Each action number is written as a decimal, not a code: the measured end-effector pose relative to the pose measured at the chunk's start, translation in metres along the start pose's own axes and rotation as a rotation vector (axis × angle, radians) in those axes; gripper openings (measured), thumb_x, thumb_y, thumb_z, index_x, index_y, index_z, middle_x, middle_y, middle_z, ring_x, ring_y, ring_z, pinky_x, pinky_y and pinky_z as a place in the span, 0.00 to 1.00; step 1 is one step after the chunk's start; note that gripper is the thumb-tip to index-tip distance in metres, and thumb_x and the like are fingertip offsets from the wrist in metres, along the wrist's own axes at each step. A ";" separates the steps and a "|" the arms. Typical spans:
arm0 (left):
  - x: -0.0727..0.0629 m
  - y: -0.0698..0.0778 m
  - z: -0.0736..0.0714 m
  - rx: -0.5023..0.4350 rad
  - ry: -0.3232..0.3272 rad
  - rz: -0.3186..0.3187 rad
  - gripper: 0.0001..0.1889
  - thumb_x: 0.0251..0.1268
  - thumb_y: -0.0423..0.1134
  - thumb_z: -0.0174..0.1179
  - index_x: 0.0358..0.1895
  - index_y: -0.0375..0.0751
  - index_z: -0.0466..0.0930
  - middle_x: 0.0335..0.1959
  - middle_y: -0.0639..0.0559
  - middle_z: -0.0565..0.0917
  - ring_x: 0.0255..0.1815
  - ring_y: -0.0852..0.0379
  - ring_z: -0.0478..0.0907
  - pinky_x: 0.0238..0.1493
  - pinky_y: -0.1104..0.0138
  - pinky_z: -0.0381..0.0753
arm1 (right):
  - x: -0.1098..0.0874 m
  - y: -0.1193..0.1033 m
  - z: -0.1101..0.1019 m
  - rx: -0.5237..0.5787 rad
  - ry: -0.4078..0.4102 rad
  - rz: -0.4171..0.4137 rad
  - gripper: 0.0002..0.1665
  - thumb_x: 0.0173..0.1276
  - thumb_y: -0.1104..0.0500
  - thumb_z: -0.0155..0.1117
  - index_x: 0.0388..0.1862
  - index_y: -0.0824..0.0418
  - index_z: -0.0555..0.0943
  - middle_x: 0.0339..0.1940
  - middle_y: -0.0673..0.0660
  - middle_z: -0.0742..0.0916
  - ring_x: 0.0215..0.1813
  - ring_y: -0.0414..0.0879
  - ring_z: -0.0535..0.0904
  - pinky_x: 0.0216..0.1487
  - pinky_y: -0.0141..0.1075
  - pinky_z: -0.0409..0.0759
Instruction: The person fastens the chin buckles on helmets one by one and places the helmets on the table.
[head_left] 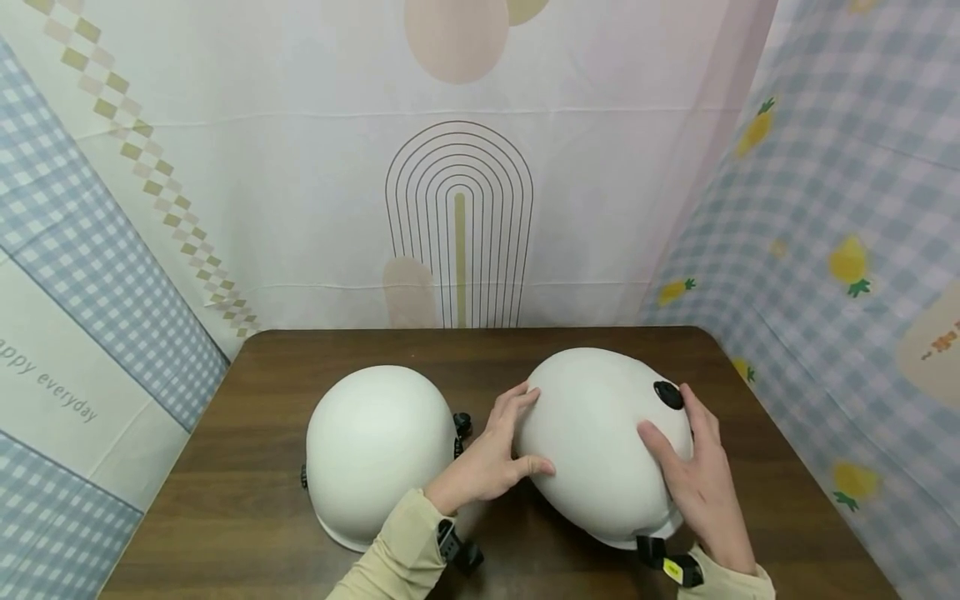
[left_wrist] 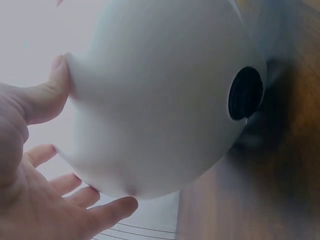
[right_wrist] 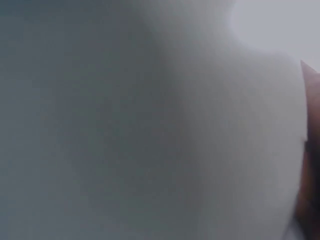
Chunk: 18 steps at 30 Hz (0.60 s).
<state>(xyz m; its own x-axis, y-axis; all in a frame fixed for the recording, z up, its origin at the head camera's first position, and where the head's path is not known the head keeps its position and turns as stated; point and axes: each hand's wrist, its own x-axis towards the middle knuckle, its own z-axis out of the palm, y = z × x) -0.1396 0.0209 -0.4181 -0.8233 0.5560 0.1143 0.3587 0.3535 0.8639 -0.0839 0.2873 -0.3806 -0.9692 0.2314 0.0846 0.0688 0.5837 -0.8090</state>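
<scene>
My left hand [head_left: 483,457] holds the left side of a white helmet [head_left: 592,442] on the right half of the table. In the left wrist view its thumb [left_wrist: 60,82] and spread, bent fingers [left_wrist: 107,212] touch the smooth dome. My right hand [head_left: 697,479] grips the helmet's right side, thumb on the dome and fingers by a black round fitting [head_left: 668,395]. The helmet is tilted; whether it touches the table cannot be told. A second white helmet [head_left: 381,450] sits dome up to the left, beyond my left wrist. In the right wrist view, the blurred white shell [right_wrist: 240,150] fills most of the picture.
Both helmets are over a dark brown wooden table [head_left: 247,500]. A pale printed curtain [head_left: 322,208] hangs behind its back edge, and blue checked cloth [head_left: 795,333] hangs along the right. Black fittings [head_left: 461,425] stick out from the left helmet's side.
</scene>
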 end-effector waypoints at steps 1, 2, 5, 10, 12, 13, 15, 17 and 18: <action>0.000 -0.001 0.000 -0.001 0.001 0.002 0.48 0.59 0.53 0.67 0.77 0.55 0.46 0.78 0.52 0.43 0.75 0.50 0.52 0.66 0.50 0.63 | 0.000 -0.001 0.000 0.005 0.006 -0.006 0.48 0.71 0.41 0.59 0.80 0.43 0.45 0.78 0.60 0.53 0.70 0.70 0.58 0.56 0.70 0.62; -0.001 -0.001 0.000 0.001 0.002 0.003 0.48 0.59 0.53 0.67 0.77 0.55 0.45 0.78 0.53 0.43 0.75 0.51 0.52 0.66 0.50 0.63 | 0.000 -0.002 0.000 0.008 0.012 -0.012 0.47 0.70 0.41 0.59 0.80 0.42 0.46 0.78 0.59 0.53 0.70 0.69 0.58 0.56 0.70 0.62; -0.003 -0.002 -0.002 0.008 0.000 0.020 0.51 0.59 0.54 0.67 0.78 0.58 0.40 0.77 0.52 0.44 0.75 0.50 0.52 0.65 0.49 0.64 | -0.001 -0.003 0.001 0.021 0.023 -0.030 0.46 0.70 0.42 0.60 0.80 0.40 0.48 0.78 0.56 0.55 0.69 0.66 0.59 0.56 0.69 0.62; -0.004 -0.002 -0.005 0.013 -0.021 0.022 0.52 0.59 0.55 0.67 0.78 0.69 0.37 0.77 0.47 0.42 0.74 0.46 0.52 0.63 0.47 0.66 | 0.000 -0.005 0.003 0.030 0.030 -0.046 0.47 0.69 0.43 0.62 0.80 0.42 0.50 0.78 0.54 0.55 0.70 0.64 0.59 0.58 0.67 0.62; -0.005 -0.002 -0.006 0.014 -0.028 0.012 0.51 0.59 0.56 0.67 0.77 0.71 0.38 0.77 0.47 0.42 0.74 0.45 0.52 0.62 0.46 0.66 | 0.000 -0.005 0.004 0.031 0.030 -0.045 0.47 0.69 0.43 0.62 0.80 0.43 0.50 0.78 0.54 0.55 0.70 0.64 0.59 0.58 0.67 0.61; -0.005 -0.002 -0.007 0.017 -0.030 0.008 0.51 0.59 0.56 0.67 0.77 0.72 0.38 0.77 0.47 0.42 0.75 0.45 0.52 0.62 0.46 0.66 | 0.000 -0.005 0.004 0.032 0.031 -0.045 0.47 0.69 0.43 0.62 0.80 0.43 0.50 0.78 0.54 0.55 0.70 0.64 0.59 0.58 0.67 0.61; -0.006 -0.003 -0.008 0.026 -0.031 0.002 0.51 0.58 0.57 0.67 0.77 0.73 0.38 0.77 0.48 0.42 0.75 0.46 0.52 0.62 0.46 0.66 | 0.000 -0.005 0.005 0.036 0.032 -0.043 0.47 0.69 0.43 0.63 0.80 0.43 0.50 0.78 0.53 0.55 0.70 0.64 0.59 0.58 0.67 0.61; -0.006 -0.002 -0.008 0.035 -0.025 -0.009 0.50 0.58 0.60 0.66 0.77 0.74 0.39 0.77 0.50 0.43 0.75 0.47 0.52 0.63 0.46 0.66 | -0.001 -0.005 0.006 0.042 0.033 -0.047 0.47 0.68 0.43 0.63 0.80 0.43 0.50 0.78 0.53 0.55 0.70 0.64 0.59 0.58 0.67 0.61; -0.006 -0.001 -0.008 0.041 -0.020 -0.018 0.49 0.58 0.62 0.65 0.76 0.74 0.39 0.77 0.50 0.43 0.74 0.47 0.53 0.63 0.47 0.66 | -0.001 -0.006 0.007 0.044 0.035 -0.051 0.47 0.68 0.44 0.64 0.80 0.44 0.51 0.78 0.53 0.55 0.70 0.63 0.58 0.59 0.66 0.61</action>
<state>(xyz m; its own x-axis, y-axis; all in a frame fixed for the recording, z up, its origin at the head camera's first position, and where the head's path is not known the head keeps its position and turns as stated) -0.1386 0.0105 -0.4159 -0.8209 0.5642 0.0891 0.3625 0.3941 0.8446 -0.0852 0.2783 -0.3804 -0.9621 0.2299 0.1464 0.0080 0.5606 -0.8280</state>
